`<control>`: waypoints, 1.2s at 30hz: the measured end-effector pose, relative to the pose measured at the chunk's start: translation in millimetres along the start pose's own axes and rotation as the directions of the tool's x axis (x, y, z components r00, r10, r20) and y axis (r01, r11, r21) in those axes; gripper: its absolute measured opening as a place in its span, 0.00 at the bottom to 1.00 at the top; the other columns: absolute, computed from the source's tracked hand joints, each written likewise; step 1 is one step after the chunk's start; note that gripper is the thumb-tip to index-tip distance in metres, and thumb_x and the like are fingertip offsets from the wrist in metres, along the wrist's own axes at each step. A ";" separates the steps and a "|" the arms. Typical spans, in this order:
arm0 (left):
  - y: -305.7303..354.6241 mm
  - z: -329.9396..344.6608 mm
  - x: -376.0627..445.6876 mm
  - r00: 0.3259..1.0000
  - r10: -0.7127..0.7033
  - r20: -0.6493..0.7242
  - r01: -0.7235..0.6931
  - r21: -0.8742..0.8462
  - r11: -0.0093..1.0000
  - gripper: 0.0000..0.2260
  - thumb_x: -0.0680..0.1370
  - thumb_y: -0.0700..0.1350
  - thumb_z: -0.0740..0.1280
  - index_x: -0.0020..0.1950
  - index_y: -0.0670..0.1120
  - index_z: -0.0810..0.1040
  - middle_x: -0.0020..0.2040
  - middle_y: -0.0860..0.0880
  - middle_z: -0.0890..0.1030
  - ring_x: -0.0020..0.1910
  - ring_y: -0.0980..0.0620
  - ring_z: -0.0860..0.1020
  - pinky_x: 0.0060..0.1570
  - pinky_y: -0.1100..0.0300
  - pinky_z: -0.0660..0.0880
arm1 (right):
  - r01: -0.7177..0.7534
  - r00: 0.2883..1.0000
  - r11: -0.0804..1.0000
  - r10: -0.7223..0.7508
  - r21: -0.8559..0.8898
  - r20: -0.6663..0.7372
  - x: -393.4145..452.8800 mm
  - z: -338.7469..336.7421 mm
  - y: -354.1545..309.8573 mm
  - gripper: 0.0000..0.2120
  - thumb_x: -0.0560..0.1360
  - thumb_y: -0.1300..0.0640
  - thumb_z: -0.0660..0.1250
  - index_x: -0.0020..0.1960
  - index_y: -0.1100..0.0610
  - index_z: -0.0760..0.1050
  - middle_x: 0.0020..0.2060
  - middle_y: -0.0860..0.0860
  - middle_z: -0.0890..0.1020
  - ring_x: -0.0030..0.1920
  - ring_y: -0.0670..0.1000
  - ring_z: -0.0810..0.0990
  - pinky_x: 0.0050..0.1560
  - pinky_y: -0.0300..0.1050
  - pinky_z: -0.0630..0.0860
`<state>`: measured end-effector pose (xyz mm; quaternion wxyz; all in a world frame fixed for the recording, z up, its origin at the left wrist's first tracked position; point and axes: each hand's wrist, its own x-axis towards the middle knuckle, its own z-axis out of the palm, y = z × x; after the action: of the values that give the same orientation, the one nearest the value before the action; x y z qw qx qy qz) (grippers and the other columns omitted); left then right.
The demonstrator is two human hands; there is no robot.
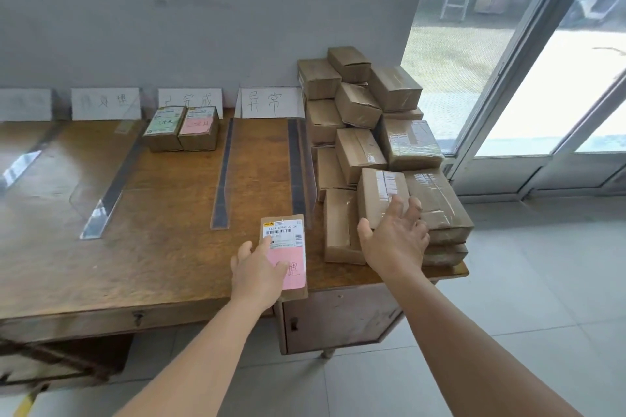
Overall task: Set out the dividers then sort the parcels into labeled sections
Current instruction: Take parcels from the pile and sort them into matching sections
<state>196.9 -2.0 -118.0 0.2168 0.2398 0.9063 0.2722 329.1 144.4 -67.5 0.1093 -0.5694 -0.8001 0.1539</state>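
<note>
A flat cardboard parcel with a white barcode label and a pink note lies at the desk's front edge; my left hand rests on it with straight fingers. My right hand reaches with spread fingers onto a brown box at the front of the parcel pile. Clear acrylic dividers stand in rows across the wooden desk. Paper section labels lean on the wall. Two labelled boxes sit in the third section.
The pile fills the desk's right end, reaching its edge. A glass door and tiled floor lie to the right. A drawer and a cabinet sit under the desk top.
</note>
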 end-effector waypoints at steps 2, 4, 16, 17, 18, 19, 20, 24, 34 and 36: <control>7.7 -4.4 -6.5 0.994 0.082 -0.079 -0.083 -0.004 0.997 0.25 0.81 0.49 0.62 0.77 0.49 0.61 0.75 0.46 0.61 0.73 0.45 0.57 0.70 0.51 0.60 | 0.056 0.997 0.987 -0.047 0.154 -0.063 -9.9 -6.5 -4.9 0.32 0.78 0.43 0.58 0.76 0.53 0.50 0.72 0.54 0.52 0.67 0.62 0.61 0.69 0.59 0.61; 19.5 -9.8 -12.9 0.974 0.195 -0.113 -0.205 -0.083 0.975 0.22 0.82 0.50 0.60 0.75 0.48 0.65 0.74 0.48 0.65 0.72 0.47 0.59 0.69 0.53 0.59 | 0.142 0.989 0.914 -0.112 0.380 -0.101 -23.6 -13.9 -13.1 0.28 0.79 0.46 0.58 0.75 0.51 0.52 0.69 0.50 0.55 0.63 0.56 0.62 0.66 0.55 0.66; 38.0 -38.7 -32.3 0.939 0.328 0.104 -0.144 -0.746 0.650 0.19 0.80 0.53 0.63 0.69 0.65 0.65 0.55 0.63 0.80 0.57 0.55 0.78 0.53 0.59 0.77 | -0.185 0.961 0.379 -0.123 0.907 0.247 -57.1 -5.5 -39.9 0.14 0.84 0.54 0.51 0.61 0.36 0.66 0.51 0.47 0.83 0.54 0.54 0.82 0.56 0.56 0.80; 35.0 -37.5 -31.9 0.945 0.319 0.073 -0.168 -0.729 0.664 0.22 0.79 0.54 0.65 0.71 0.64 0.63 0.58 0.61 0.79 0.59 0.55 0.77 0.57 0.56 0.76 | -0.178 0.958 0.402 -0.137 0.898 0.252 -58.1 -3.0 -39.6 0.14 0.84 0.53 0.51 0.61 0.35 0.66 0.53 0.47 0.83 0.54 0.52 0.82 0.56 0.54 0.79; 31.7 -35.5 -30.9 0.949 0.312 0.037 -0.198 -0.701 0.685 0.24 0.78 0.55 0.66 0.73 0.63 0.62 0.61 0.59 0.77 0.60 0.55 0.75 0.60 0.54 0.75 | -0.170 0.955 0.420 -0.155 0.892 0.255 -59.2 -1.5 -40.4 0.13 0.84 0.51 0.52 0.63 0.36 0.67 0.54 0.46 0.83 0.55 0.50 0.81 0.57 0.52 0.78; 28.2 -33.9 -30.3 0.955 0.295 0.014 -0.210 -0.670 0.712 0.27 0.77 0.57 0.67 0.74 0.63 0.60 0.63 0.58 0.75 0.62 0.55 0.74 0.62 0.53 0.73 | -0.151 0.952 0.445 -0.176 0.883 0.251 -60.4 -0.9 -41.1 0.13 0.83 0.49 0.54 0.65 0.38 0.67 0.54 0.45 0.83 0.55 0.48 0.81 0.57 0.50 0.78; 25.7 -32.9 -30.8 0.959 0.283 -0.003 -0.217 -0.650 0.729 0.29 0.76 0.58 0.67 0.74 0.63 0.58 0.65 0.57 0.74 0.63 0.55 0.72 0.62 0.54 0.72 | -0.121 0.950 0.478 -0.199 0.870 0.241 -61.8 -1.0 -42.3 0.14 0.82 0.49 0.56 0.67 0.41 0.67 0.53 0.44 0.83 0.55 0.47 0.81 0.56 0.48 0.78; 18.4 -31.9 -33.6 0.959 0.283 0.004 -0.227 -0.589 0.776 0.32 0.76 0.60 0.66 0.77 0.60 0.56 0.67 0.60 0.72 0.65 0.56 0.71 0.61 0.56 0.70 | -0.064 0.954 0.616 -0.193 0.785 0.229 -66.9 4.1 -43.3 0.27 0.79 0.52 0.63 0.76 0.49 0.59 0.59 0.46 0.80 0.58 0.47 0.79 0.61 0.51 0.77; -35.2 -6.4 -17.3 0.976 -0.090 0.197 0.133 -0.221 0.966 0.33 0.77 0.62 0.62 0.78 0.48 0.58 0.75 0.44 0.65 0.73 0.41 0.64 0.70 0.43 0.64 | 0.006 0.986 0.814 -0.101 0.581 0.130 -76.5 17.2 -16.1 0.27 0.78 0.52 0.62 0.75 0.46 0.57 0.61 0.49 0.76 0.59 0.49 0.76 0.56 0.49 0.76; -37.3 -4.6 -20.2 0.970 -0.115 0.216 0.172 -0.268 0.948 0.31 0.78 0.59 0.62 0.77 0.47 0.59 0.74 0.45 0.67 0.71 0.42 0.67 0.69 0.46 0.66 | -0.006 0.984 0.848 -0.090 0.530 0.155 -81.0 23.3 -9.0 0.27 0.77 0.50 0.61 0.74 0.44 0.56 0.60 0.51 0.76 0.58 0.49 0.75 0.56 0.52 0.76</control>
<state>198.6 -42.4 -131.5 0.3574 0.1650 0.8467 0.3580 339.5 62.3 -85.7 0.1947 -0.4841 -0.7456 0.4146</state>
